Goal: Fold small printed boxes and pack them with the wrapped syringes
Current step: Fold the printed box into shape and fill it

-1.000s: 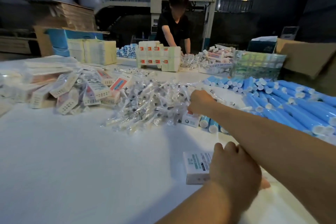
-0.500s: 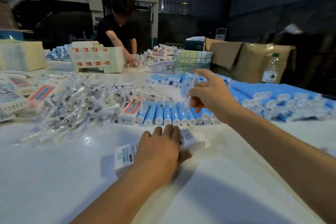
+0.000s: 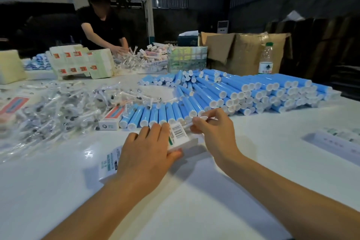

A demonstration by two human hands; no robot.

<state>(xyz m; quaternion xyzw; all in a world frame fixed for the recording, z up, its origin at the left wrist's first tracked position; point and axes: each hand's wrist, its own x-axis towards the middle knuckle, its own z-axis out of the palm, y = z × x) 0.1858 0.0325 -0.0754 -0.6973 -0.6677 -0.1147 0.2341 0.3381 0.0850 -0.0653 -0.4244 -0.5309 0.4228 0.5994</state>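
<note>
A: Head view: white surface [image 3: 253, 161], blue tubes [image 3: 243, 91] heaped far right, wrapped syringes [image 3: 58, 111] piled left, cardboard cartons [image 3: 243, 50] behind; their contents hidden.

B: And the hands?

A: Left hand [image 3: 145, 156] grips the small printed box [image 3: 176, 134] flat on the surface. Right hand [image 3: 213, 132] pinches one wrapped syringe [image 3: 196, 121] at the box's open end.
</note>
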